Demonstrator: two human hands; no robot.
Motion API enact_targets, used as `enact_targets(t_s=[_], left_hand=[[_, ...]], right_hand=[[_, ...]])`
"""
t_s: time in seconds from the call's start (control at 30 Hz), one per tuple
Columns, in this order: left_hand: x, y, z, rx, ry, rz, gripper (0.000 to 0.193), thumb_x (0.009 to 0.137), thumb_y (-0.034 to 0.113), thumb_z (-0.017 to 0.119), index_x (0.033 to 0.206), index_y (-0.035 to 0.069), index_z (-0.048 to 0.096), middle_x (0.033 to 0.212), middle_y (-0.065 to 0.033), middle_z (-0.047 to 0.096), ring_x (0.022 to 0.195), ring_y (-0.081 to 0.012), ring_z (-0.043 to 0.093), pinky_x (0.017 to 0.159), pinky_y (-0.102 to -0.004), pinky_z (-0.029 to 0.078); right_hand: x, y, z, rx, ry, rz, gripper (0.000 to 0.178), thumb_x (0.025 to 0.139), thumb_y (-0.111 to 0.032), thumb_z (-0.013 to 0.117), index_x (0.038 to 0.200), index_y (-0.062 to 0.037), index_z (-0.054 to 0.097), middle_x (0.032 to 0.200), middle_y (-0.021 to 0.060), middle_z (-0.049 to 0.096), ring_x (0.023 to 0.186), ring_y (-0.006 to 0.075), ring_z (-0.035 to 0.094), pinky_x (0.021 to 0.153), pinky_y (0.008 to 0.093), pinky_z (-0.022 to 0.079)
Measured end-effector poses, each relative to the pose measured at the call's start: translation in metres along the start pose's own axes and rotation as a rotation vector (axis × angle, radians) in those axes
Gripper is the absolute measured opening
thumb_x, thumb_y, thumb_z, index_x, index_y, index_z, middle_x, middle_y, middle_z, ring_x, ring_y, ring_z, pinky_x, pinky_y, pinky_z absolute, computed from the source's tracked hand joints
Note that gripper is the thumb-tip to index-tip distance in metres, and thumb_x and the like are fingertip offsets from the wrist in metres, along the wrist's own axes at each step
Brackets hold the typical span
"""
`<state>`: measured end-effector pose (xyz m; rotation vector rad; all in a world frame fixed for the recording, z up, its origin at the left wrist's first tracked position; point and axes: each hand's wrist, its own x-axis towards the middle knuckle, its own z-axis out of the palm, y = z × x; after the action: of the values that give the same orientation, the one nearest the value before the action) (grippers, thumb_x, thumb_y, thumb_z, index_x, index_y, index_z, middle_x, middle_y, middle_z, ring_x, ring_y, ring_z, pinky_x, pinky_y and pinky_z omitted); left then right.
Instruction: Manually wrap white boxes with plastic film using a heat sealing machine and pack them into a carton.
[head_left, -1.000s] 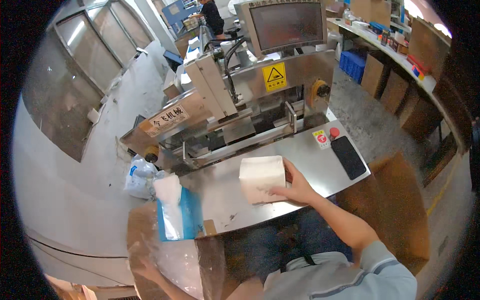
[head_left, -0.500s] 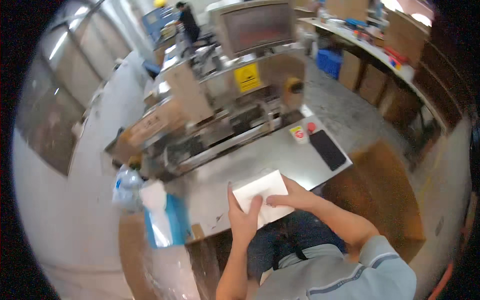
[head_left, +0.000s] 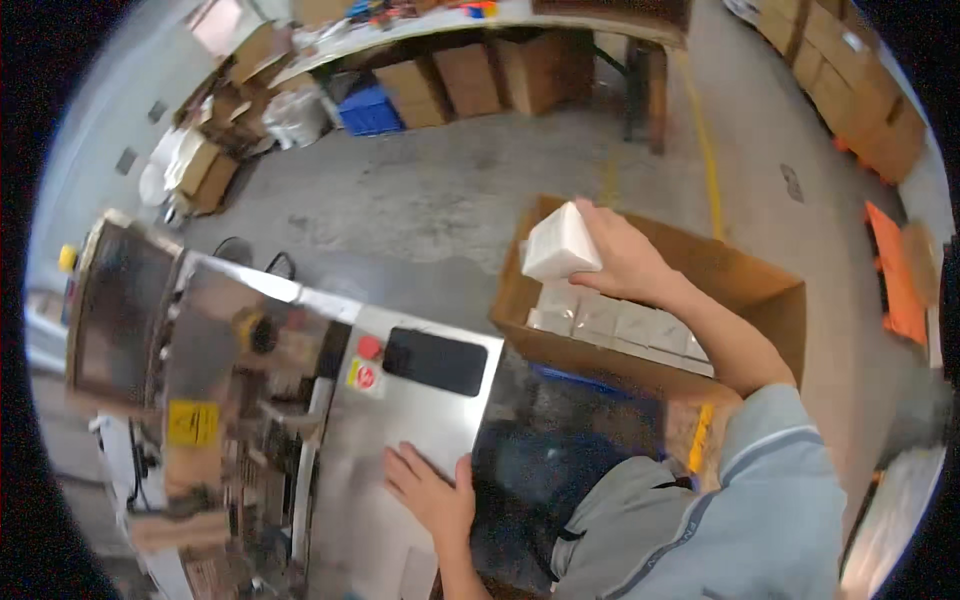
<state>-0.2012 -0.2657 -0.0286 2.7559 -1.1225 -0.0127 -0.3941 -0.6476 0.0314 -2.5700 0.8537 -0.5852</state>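
Now — right hand [head_left: 625, 252] grips white pack [head_left: 560, 246] over box [head_left: 560, 346], left hand [head_left: 436, 500] spread over table [head_left: 362, 505] — earlier both held it.

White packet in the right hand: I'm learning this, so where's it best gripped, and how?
Probably grip the white packet by its right end, coming from the right as the right hand does: the packet's blocky shape offers opposite sides to squeeze.

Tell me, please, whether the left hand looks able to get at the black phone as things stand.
Probably yes: the left hand looks empty, on or just over the metal tabletop, with only bare metal between it and the black phone.
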Motion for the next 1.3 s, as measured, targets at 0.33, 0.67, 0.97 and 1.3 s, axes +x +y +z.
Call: enact_targets(t_s=[0.33,0.67,0.97,1.3], left_hand=[[0.012,0.007,-0.004,0.060,-0.063,-0.001,0.104,0.084,0.061,0.063,0.152,-0.007,0.022,0.157,-0.0330,0.017,0.147,-0.0483,0.016,0.116,-0.0624,0.013],[0.024,0.011,0.000,0.030,-0.128,-0.028,0.106,0.086,0.071,0.053,0.150,-0.008,0.025,0.156,-0.0343,0.018,0.145,-0.0510,0.017,0.115,-0.0638,0.014],[0.023,0.011,-0.009,0.064,-0.108,-0.015,0.103,0.087,0.068,0.054,0.151,-0.008,0.025,0.156,-0.0345,0.018,0.144,-0.0526,0.018,0.114,-0.0651,0.015],[0.010,0.007,-0.003,0.042,-0.008,0.029,0.099,0.087,0.060,0.060,0.150,-0.008,0.026,0.154,-0.0359,0.021,0.143,-0.0524,0.020,0.114,-0.0655,0.017]], right_hand=[[-0.002,0.207,0.217,-0.053,-0.553,0.337,0.101,0.073,-0.042,0.080,0.146,0.0061,0.029,0.132,0.0345,0.051,0.121,0.0475,0.052,0.099,0.0490,0.045],[-0.001,0.293,0.361,-0.065,-0.505,0.278,0.058,0.088,-0.016,0.062,0.139,0.0039,0.041,0.121,0.0348,0.058,0.106,0.0483,0.061,0.092,0.0514,0.049],[-0.052,0.247,0.332,0.228,-0.203,0.138,0.039,0.084,-0.003,0.063,0.123,0.0002,0.062,0.125,0.0294,0.059,0.121,0.0405,0.054,0.102,0.0452,0.044],[-0.019,0.142,0.264,0.312,-0.925,-0.025,0.041,0.094,-0.032,0.058,0.120,-0.0018,0.067,0.117,0.0185,0.069,0.107,0.0351,0.066,0.094,0.0429,0.050]])
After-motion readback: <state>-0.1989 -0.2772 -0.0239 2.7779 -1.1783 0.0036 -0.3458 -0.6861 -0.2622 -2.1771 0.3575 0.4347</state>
